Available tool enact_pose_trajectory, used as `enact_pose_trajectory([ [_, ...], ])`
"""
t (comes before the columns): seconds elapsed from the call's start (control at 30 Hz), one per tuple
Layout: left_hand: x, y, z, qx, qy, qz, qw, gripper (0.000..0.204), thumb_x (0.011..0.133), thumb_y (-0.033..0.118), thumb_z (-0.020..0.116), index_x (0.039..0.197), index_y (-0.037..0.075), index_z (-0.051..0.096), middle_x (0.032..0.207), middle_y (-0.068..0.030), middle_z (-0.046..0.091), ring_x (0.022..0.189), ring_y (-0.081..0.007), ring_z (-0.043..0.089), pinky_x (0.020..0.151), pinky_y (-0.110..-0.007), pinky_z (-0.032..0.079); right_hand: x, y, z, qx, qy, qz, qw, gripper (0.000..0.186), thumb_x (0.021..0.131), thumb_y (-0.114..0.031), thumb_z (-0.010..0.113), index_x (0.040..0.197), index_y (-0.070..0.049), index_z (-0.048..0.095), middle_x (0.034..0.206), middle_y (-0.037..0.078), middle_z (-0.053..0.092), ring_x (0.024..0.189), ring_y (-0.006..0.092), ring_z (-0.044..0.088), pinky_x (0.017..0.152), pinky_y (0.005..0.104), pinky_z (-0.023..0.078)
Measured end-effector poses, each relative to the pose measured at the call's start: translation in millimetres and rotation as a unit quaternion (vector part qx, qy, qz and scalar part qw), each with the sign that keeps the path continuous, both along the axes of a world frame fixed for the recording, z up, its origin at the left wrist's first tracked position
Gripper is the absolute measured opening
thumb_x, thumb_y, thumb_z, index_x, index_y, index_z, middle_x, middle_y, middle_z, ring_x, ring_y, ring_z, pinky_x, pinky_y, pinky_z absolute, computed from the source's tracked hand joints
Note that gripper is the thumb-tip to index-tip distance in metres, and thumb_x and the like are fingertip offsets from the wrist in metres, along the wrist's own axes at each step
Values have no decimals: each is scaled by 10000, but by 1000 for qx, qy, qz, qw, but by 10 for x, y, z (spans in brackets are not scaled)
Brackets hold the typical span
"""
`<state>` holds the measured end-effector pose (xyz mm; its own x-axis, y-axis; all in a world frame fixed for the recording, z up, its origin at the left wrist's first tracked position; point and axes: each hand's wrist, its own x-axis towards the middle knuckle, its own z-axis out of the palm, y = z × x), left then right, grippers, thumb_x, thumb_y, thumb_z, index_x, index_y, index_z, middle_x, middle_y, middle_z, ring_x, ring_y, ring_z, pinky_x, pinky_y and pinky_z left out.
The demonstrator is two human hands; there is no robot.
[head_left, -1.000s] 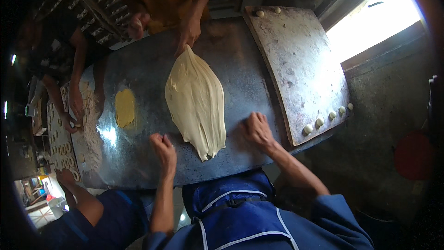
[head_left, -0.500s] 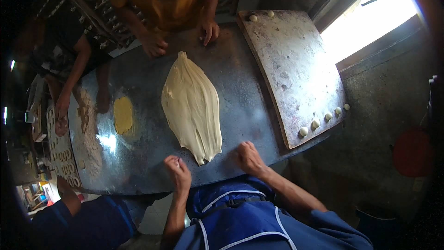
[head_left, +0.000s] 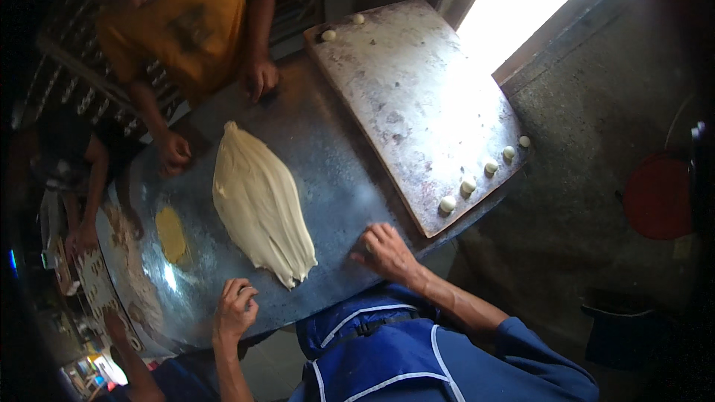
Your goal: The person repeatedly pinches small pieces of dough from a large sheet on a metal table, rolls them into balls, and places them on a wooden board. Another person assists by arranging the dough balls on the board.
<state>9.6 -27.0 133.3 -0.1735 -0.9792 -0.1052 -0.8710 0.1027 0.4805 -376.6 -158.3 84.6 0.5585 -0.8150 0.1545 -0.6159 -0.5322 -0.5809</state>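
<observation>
A long sheet of pale, stretched dough lies on the dark metal table, narrow at its far end and ragged, with folds, at the near end. My left hand hovers by the table's near edge, left of that ragged end. Its fingers are loosely bent and hold nothing. To the right of the dough, my right hand has half-curled fingers and the thumb apart, with nothing in it. Neither hand touches the dough. Across the table a person in a yellow shirt keeps both hands near the dough's far end.
A worn flat board rests on the table's right side, carrying several small dough balls along its edges. A yellow patch of fat or dough and a strip of flour lie to the left. Another person's arm reaches in there.
The view has turned, so the table appears tilted. Both my hands have loosened from fists, and my left hand stands farther from the dough. The dough keeps much the same shape.
</observation>
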Motion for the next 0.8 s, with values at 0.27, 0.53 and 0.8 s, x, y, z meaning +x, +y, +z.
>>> enact_pose_trajectory([
  [0.27,-2428,-2700,153,-303,322,-88,893,668,741,-109,710,1363,107,596,1147,-123,652,1064,-294,664,923,-386,549,-457,-378,1006,-66,-159,-124,977,464,810,-34,830,1237,-36,649,1102,159,669,925,277,708,749,350,596],
  [0.53,-2898,-2822,-443,-254,252,-60,932,865,768,19,677,1559,11,325,1504,-218,462,1328,-401,504,1138,-484,374,-843,-898,490,-122,67,-324,936,929,742,-246,921,1496,-9,432,1135,151,692,1010,306,641,869,415,501],
  [0.8,-1815,364,-441,-34,282,378,881,214,864,-41,624,1071,5,656,1086,-146,680,983,-245,683,891,-348,546,793,-79,-54,6,-43,88,995,702,727,-126,836,1383,-93,589,1275,200,604,1267,370,535,1040,455,467],
])
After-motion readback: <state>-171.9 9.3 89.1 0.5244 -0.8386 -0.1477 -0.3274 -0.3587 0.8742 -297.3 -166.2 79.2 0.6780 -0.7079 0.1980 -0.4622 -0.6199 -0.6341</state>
